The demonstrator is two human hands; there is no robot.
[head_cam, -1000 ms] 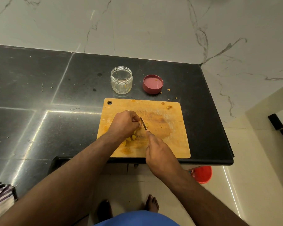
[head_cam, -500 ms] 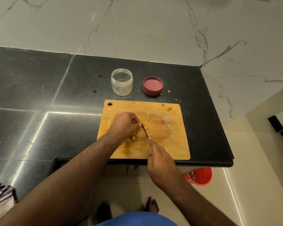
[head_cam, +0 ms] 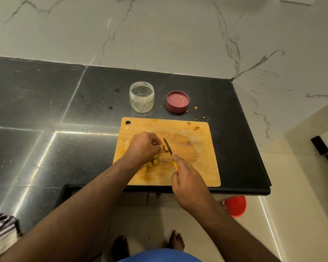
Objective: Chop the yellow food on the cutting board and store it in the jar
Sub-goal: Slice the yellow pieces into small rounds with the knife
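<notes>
Head camera: a person chops yellow food [head_cam: 154,161] on a wooden cutting board [head_cam: 201,167] at the near edge of a dark countertop [head_cam: 45,129]. The left hand [head_cam: 145,146] curls its fingers over the uncut piece, pinching it against the board, while cut chunks lie just beside the wrist. The right hand [head_cam: 187,178] wraps its fingers round the yellow handle of a small knife [head_cam: 168,147], the blade angled down just beside the left fingertips. Beyond the board stand the open, nearly empty jar [head_cam: 141,97] and its red lid [head_cam: 177,101], apart from each other. To chop well, the left knuckles should likely stay tucked behind the blade, with short, vertical strokes keeping pieces on the board.
</notes>
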